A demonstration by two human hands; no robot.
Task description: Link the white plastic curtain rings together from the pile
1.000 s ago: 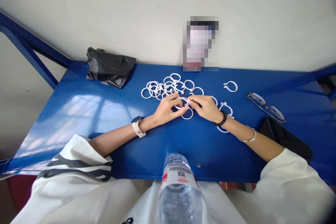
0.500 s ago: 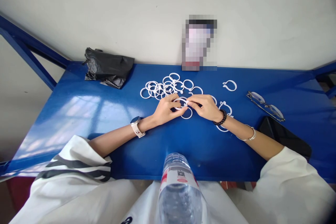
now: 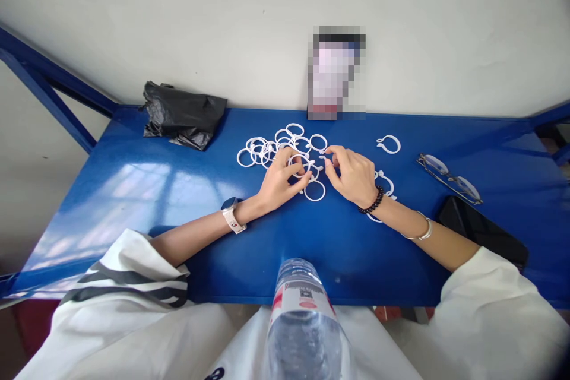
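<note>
My left hand (image 3: 280,177) is closed around a white plastic ring (image 3: 291,160), an open loop with small knobbed ends. Two more white rings, one of them the lower ring (image 3: 314,200), overlap or hang beside its fingertips; whether they are linked, I cannot tell. My right hand (image 3: 353,177) is lowered over another ring, of which only the small ends (image 3: 322,157) show at the fingertips. Its thumb and forefinger are apart around those ends. Behind my left hand lies a pile of similar rings (image 3: 246,165).
To the right are a single ring (image 3: 399,145), several partly hidden rings (image 3: 392,184), eyeglasses (image 3: 450,179) and a black phone (image 3: 483,228). A black plastic bag (image 3: 184,113) lies back left. A blurred upright object (image 3: 333,74) leans on the wall. A water bottle (image 3: 305,332) stands at the table's (image 3: 214,267) front.
My right hand has let go of the ring held between both hands and moved slightly right and up, its fingers opening over another ring. My left hand has tilted its ring up and left.
</note>
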